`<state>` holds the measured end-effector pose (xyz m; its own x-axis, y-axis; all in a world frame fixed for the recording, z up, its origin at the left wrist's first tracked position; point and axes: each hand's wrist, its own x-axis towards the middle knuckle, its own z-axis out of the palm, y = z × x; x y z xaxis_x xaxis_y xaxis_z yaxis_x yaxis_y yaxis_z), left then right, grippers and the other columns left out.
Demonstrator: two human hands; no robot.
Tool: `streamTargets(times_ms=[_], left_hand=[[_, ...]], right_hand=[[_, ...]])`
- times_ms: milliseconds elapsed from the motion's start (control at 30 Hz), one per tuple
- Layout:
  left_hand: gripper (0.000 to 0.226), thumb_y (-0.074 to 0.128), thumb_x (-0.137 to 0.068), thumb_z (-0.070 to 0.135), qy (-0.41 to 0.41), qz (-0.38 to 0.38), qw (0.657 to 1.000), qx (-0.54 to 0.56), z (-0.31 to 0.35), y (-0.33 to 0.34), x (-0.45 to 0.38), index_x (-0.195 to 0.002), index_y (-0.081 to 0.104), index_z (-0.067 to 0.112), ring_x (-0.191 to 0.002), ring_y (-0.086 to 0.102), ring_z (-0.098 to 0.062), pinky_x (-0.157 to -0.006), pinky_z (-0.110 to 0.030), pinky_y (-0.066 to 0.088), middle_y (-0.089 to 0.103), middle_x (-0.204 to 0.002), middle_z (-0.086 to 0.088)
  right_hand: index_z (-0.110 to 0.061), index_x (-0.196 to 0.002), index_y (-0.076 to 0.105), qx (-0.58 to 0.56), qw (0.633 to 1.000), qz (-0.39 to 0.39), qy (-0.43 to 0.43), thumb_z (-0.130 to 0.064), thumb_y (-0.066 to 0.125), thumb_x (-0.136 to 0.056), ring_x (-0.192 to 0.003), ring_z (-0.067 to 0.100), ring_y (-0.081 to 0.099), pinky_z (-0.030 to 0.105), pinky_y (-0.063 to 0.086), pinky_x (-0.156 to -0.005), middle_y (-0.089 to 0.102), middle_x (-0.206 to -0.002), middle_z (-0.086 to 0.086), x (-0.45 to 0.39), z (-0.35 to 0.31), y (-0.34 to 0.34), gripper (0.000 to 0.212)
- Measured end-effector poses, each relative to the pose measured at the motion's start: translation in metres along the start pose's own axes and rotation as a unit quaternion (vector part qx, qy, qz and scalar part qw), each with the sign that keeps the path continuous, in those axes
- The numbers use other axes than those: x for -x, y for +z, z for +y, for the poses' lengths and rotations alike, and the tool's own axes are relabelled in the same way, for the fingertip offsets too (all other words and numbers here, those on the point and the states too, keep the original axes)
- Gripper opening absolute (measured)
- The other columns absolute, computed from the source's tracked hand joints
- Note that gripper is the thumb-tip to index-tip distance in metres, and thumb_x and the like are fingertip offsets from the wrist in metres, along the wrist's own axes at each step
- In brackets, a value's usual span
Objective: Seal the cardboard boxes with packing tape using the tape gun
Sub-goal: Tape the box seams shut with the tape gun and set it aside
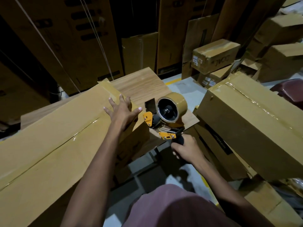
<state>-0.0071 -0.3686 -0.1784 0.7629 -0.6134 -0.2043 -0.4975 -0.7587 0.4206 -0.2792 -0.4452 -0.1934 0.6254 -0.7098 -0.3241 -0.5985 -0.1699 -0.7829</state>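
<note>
A long cardboard box (54,133) lies across the left of the view, with glossy tape along its top seam and brown tape over its far end. My left hand (122,110) rests flat on the box's right end, fingers spread and straight. Just right of that end is the orange tape gun (164,117) with a brown tape roll (172,108). My right hand (185,149) grips the gun's black handle from below. The gun's front plate sits close to the box's end face.
A wooden tabletop (141,86) carries the box. A second taped long box (249,122) leans at the right, over more boxes. Small taped cartons (214,54) are stacked behind it. Tall cartons (68,38) stand along the back. Grey floor lies below.
</note>
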Motion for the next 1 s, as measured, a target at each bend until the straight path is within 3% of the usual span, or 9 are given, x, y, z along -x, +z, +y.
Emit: streamTargets(times_ms=[167,267,433,567,733,867,1000], left_hand=[[0.048,0.058,-0.099,0.046,0.032,0.023,0.998,-0.046,0.013,0.001,0.007,-0.143,0.053,0.028,-0.153,-0.011,-0.043,-0.111,-0.074,-0.012,0.015,-0.168,-0.014],[0.045,0.06,-0.099,0.039,0.026,0.014,0.999,-0.044,0.019,0.002,0.006,-0.143,0.055,0.03,-0.153,-0.013,-0.043,-0.112,-0.072,-0.013,0.011,-0.169,-0.014],[0.053,0.051,-0.099,0.004,0.111,-0.029,0.993,-0.023,0.037,0.004,0.007,-0.146,0.052,0.029,-0.154,-0.015,-0.037,-0.116,-0.065,-0.013,0.006,-0.17,-0.01],[0.049,0.048,-0.102,0.005,0.145,-0.064,0.987,-0.004,0.03,0.0,0.003,-0.146,0.052,0.027,-0.153,-0.018,-0.037,-0.116,-0.058,-0.018,0.003,-0.169,-0.014],[0.048,0.049,-0.102,0.004,0.13,-0.052,0.99,0.006,0.023,-0.001,0.001,-0.141,0.058,0.029,-0.153,-0.018,-0.037,-0.115,-0.061,-0.019,0.005,-0.17,-0.013],[0.052,0.058,-0.093,0.0,0.157,-0.089,0.982,-0.053,0.043,0.0,0.003,-0.135,0.062,0.03,-0.154,-0.015,-0.036,-0.116,-0.064,-0.014,0.006,-0.17,-0.009],[0.047,0.053,-0.088,-0.005,0.173,-0.156,0.971,-0.054,0.065,0.004,0.007,-0.128,0.067,0.016,-0.156,0.007,-0.022,-0.121,-0.059,-0.015,0.03,-0.164,-0.005]], right_hand=[[-0.011,-0.072,0.063,-0.036,0.999,0.004,-0.004,-0.004,0.069,-0.085,-0.047,0.014,0.065,0.025,0.048,-0.047,0.064,-0.059,0.002,-0.003,0.008,0.0,0.016],[-0.002,-0.084,0.065,-0.125,0.991,-0.015,0.038,0.002,0.067,-0.085,-0.052,0.018,0.062,0.031,0.051,-0.051,0.065,-0.067,0.008,0.0,0.016,0.005,0.005],[0.003,-0.095,0.062,-0.233,0.968,-0.071,0.064,0.007,0.066,-0.085,-0.056,0.023,0.059,0.035,0.051,-0.054,0.063,-0.073,0.012,0.006,0.02,0.006,0.011],[0.006,-0.096,0.064,-0.256,0.962,-0.068,0.065,0.01,0.065,-0.083,-0.053,0.019,0.056,0.032,0.048,-0.049,0.062,-0.068,0.008,0.009,0.019,-0.003,0.015],[0.003,-0.086,0.062,-0.228,0.97,-0.059,0.059,-0.008,0.069,-0.059,-0.051,0.022,0.054,0.031,0.044,-0.047,0.059,-0.062,0.008,0.022,0.02,-0.019,0.03],[0.01,-0.093,0.062,-0.242,0.967,-0.052,0.068,0.008,0.066,-0.075,-0.051,0.021,0.054,0.031,0.044,-0.047,0.063,-0.062,0.004,0.024,0.027,-0.019,0.019],[0.007,-0.092,0.061,-0.254,0.962,-0.059,0.076,0.013,0.063,-0.079,-0.053,0.021,0.054,0.034,0.044,-0.048,0.062,-0.072,0.011,0.029,0.028,-0.014,0.015]])
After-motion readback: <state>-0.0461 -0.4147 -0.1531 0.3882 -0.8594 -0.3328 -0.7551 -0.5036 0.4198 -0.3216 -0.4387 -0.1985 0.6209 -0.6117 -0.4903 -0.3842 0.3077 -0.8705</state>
